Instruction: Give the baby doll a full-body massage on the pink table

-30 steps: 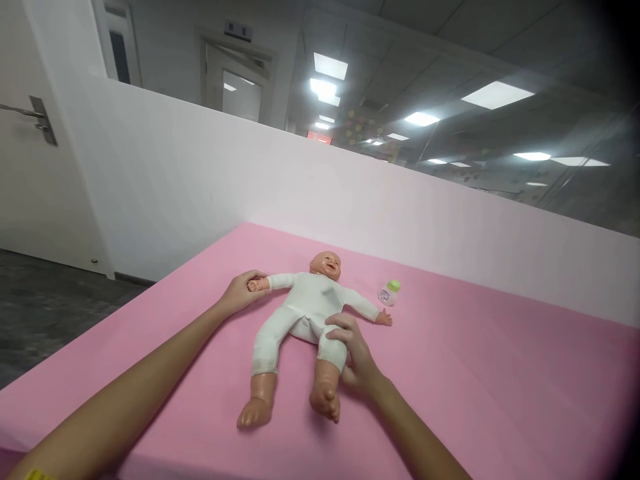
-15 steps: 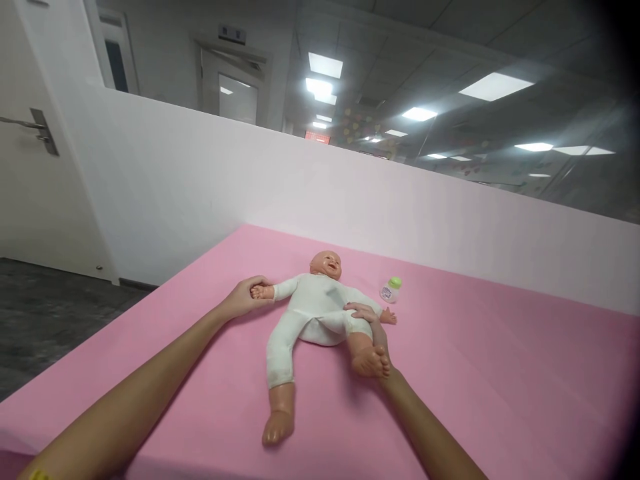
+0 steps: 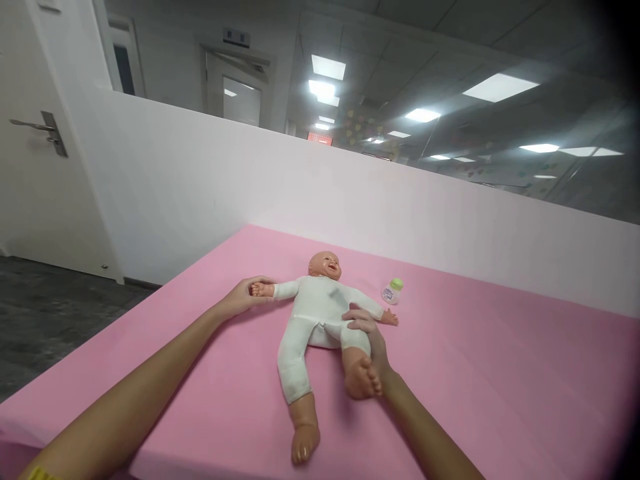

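A baby doll [image 3: 320,303] in a white suit lies on its back on the pink table top [image 3: 210,393], head toward the far wall. My left hand [image 3: 246,293] is closed around the doll's hand on the left side of the picture. On the right, my right hand [image 3: 367,330] grips the doll's bent leg at the knee, fingers over the white cloth; part of this hand is hidden behind the leg. That leg is raised a little, its foot [image 3: 363,378] off the table. The other leg stretches toward me.
A small clear bottle with a green cap [image 3: 393,291] stands right of the doll, near its outstretched arm. Behind the table runs a low white wall [image 3: 320,183]. A door [image 3: 45,147] is at the left, above dark flooring [image 3: 50,307].
The leg in my right hand has come down slightly toward me. The doll's other leg has swung to the right. My left hand stays on the doll's hand; the view has shifted a little.
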`<state>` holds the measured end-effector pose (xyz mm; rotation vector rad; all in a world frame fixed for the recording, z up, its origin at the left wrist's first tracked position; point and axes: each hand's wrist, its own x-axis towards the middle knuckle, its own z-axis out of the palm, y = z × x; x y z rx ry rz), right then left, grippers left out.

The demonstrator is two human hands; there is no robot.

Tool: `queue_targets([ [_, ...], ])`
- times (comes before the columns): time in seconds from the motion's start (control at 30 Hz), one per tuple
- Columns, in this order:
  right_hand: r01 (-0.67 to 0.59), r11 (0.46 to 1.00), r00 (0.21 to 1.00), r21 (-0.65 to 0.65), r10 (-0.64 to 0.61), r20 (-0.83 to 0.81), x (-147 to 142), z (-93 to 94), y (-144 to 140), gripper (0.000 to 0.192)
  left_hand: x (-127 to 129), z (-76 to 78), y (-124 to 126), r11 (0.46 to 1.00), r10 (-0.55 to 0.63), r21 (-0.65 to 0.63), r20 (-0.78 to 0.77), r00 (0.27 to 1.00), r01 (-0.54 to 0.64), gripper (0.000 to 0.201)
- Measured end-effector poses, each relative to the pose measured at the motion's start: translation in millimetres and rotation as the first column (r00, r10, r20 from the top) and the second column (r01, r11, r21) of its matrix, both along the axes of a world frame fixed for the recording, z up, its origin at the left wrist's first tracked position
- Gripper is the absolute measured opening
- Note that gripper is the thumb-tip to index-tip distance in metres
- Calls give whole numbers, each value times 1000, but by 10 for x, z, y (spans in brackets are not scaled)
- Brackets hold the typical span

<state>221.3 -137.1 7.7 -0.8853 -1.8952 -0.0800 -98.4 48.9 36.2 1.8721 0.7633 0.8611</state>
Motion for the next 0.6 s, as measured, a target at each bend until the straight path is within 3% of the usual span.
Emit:
queue_targets([
  [0.2,-176,983,980,48,170,107,-178,157,-138,51,128,-23,-62,995,19,-101,116,993,-7,65],
  [0.4,-163,985,965,58,147,215,-254,194,-157,54,227,-9,-140,990,-2,-137,216,976,33,75],
  [0.6,-151,984,931,99,107,349,-312,164,-166,49,391,-93,-159,989,25,-146,312,950,22,67],
])
